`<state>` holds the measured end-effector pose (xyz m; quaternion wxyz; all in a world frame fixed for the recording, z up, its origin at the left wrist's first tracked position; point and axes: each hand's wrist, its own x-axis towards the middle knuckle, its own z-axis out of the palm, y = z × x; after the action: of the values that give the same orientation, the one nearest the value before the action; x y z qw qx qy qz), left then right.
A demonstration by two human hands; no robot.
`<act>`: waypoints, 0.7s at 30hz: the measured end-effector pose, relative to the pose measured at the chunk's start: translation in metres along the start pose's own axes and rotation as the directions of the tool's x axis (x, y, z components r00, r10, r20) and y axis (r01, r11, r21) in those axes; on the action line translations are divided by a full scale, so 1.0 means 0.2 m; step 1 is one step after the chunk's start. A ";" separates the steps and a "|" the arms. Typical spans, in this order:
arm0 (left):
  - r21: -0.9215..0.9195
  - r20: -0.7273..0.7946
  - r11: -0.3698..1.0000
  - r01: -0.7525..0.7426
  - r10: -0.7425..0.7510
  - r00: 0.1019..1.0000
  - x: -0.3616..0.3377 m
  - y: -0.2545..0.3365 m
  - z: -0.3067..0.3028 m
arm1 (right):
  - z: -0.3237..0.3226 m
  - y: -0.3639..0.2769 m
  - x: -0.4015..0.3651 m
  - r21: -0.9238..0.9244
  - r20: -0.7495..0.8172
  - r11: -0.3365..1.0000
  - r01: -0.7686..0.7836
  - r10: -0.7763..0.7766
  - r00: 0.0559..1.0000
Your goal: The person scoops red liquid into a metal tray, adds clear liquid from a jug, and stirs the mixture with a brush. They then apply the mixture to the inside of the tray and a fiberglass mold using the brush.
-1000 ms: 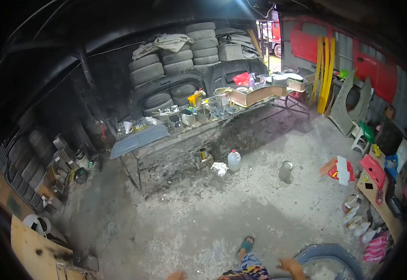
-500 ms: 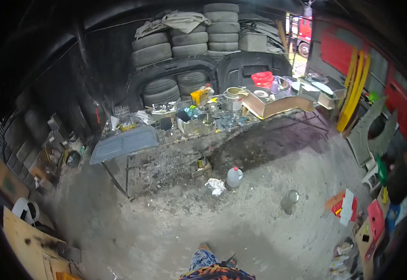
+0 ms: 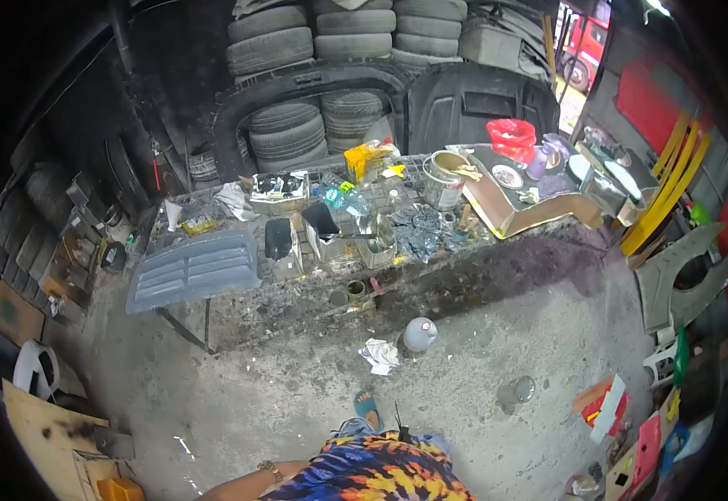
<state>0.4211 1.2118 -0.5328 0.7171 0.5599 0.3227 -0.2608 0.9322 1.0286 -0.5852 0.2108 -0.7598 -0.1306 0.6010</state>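
My left hand [image 3: 294, 469] is at the bottom of the view, against the front of my tie-dye shirt [image 3: 364, 468], with a bracelet [image 3: 270, 471] on its wrist. Its fingers are hidden at the shirt, so what it may hold does not show. Nowhere in view is my right hand. A dark thin object [image 3: 401, 427] sticks up at the shirt's far edge. On the floor ahead stand a translucent jug [image 3: 420, 335] with a red cap and, beside it, a crumpled white cloth or paper [image 3: 380, 356].
A low grid-topped table [image 3: 330, 250] carries a grey louvred panel [image 3: 197, 271], a paint can [image 3: 445, 185], a brown curved panel [image 3: 539, 213] and a red bag [image 3: 512, 139]. Tyres [image 3: 287, 134] are stacked behind. A clear jar [image 3: 522, 389] stands on the floor, right of the jug.
The view has moved closer to the table and tilted down. My left forearm and hand have come into view, and more of my shirt shows. One sandalled foot is now forward.
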 end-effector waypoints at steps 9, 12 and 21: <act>-0.101 0.070 0.995 0.027 -0.020 0.997 0.07 0.25 -0.35 | -0.36 -0.17 0.16 -0.048 0.095 0.981 -0.190 0.194 0.976; -0.152 0.061 0.988 0.023 -0.014 0.998 0.15 0.32 -0.31 | -0.83 -0.23 0.26 -0.504 0.408 0.863 0.043 0.194 0.892; -0.002 -0.808 0.949 -0.315 0.184 0.560 0.71 1.38 -0.74 | -1.29 -1.93 0.95 -0.551 0.139 0.669 0.498 -0.515 0.846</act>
<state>0.6926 1.4185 -0.4892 0.5649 0.6027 0.5445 0.1458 1.2489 1.4106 -0.5153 0.1351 -0.7292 -0.5057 0.4408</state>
